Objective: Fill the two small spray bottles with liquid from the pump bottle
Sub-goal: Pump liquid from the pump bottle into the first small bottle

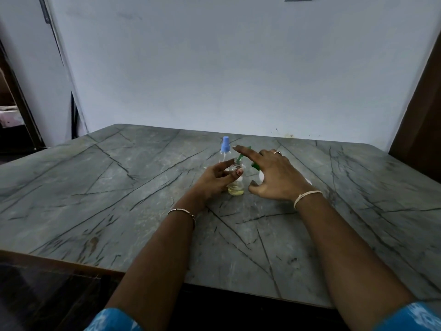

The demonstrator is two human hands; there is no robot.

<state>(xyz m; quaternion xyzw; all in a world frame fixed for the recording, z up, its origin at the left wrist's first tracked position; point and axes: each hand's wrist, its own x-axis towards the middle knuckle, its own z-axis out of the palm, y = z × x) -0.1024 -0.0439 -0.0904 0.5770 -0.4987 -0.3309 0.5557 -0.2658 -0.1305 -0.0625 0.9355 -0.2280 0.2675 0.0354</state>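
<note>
Spray bottle (236, 185), uncapped and barely filled, stands mid-table, pinched by my left hand (214, 180). My right hand (274, 175) is loose, forefinger pressing the pump bottle (254, 166). If its spout (241, 156) slips off the narrow mouth, liquid spills on the table (143, 187). I could also knock the blue-capped bottle (225, 149) just behind.

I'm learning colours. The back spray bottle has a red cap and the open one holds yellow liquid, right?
No: the head view shows the cap on the back spray bottle is blue, not red. The open bottle does hold yellow liquid.
</note>
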